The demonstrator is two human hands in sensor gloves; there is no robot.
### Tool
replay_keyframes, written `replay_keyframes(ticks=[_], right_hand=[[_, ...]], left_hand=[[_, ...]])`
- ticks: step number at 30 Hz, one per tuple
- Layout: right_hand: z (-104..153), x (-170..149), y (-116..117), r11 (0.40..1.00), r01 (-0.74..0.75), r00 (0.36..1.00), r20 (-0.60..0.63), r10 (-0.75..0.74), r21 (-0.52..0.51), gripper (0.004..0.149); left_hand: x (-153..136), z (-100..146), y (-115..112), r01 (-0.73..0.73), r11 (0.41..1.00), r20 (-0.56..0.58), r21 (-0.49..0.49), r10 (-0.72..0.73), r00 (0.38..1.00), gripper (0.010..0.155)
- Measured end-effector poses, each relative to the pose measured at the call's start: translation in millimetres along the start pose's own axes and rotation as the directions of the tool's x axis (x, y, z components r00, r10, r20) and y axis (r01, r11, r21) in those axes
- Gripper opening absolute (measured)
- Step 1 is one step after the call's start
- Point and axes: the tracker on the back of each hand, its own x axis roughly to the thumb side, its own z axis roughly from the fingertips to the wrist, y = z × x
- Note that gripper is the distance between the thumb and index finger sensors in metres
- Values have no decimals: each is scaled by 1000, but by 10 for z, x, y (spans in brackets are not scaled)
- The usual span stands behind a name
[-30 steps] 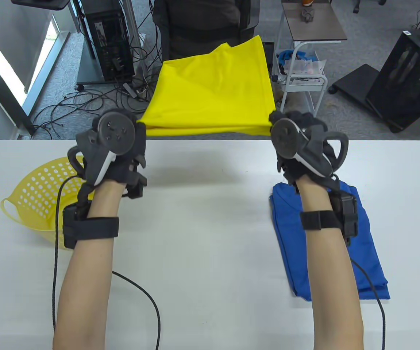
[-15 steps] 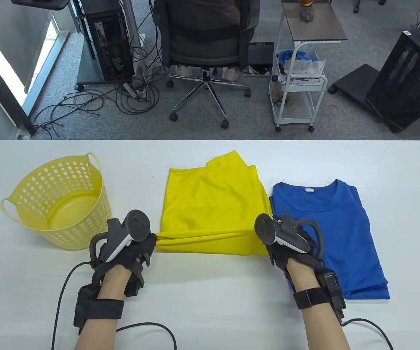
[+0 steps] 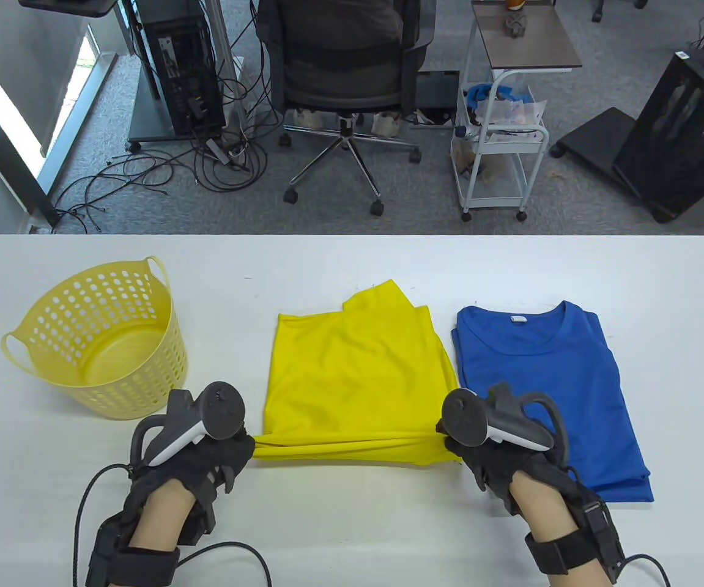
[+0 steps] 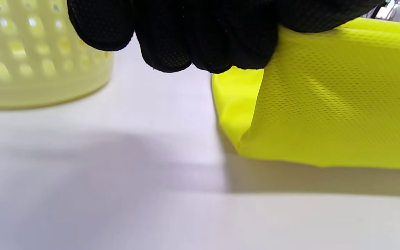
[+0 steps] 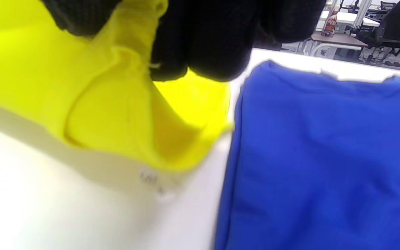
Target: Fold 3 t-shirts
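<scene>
White table (image 3: 352,269) | yellow shirt (image 3: 355,367) mid-table, near hem parallel to near edge | left hand (image 3: 205,449) and right hand (image 3: 489,452) each pinch 1 near corner | blue shirt (image 3: 547,391) folded at right.

On the white bench (image 3: 339,538) the yellow perforated plastic basket (image 3: 98,342) stands at the left, the yellow t-shirt (image 3: 358,379) lies in the middle, and the folded blue t-shirt (image 3: 547,391) lies just beside it on the right. The left hand (image 3: 196,449) is at the near left corner of the yellow t-shirt and the right hand (image 3: 498,446) is at its near right corner, partly over the edge of the blue one. Behind the bench, on the floor, the black office chair (image 3: 342,67) stands in the middle and the white wheeled cart (image 3: 504,140) to its right.
</scene>
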Motion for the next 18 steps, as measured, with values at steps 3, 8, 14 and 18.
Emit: replay_keyframes(ticks=[3, 8, 14, 18], right_hand=[[143, 6, -355, 998, 24, 1000, -9, -24, -64, 43], [110, -35, -693, 993, 5, 998, -59, -12, -122, 44], [-391, -239, -356, 1000, -24, 984, -178, 23, -4, 44], [-688, -398, -94, 999, -9, 969, -245, 19, 40, 44]], left_hand=[[66, 186, 368, 10, 1000, 6, 24, -10, 1000, 40], [165, 165, 796, 14, 998, -54, 54, -11, 998, 40], [302, -459, 653, 9, 1000, -158, -1, -9, 987, 41], [351, -876, 586, -16, 1000, -203, -5, 15, 979, 41]])
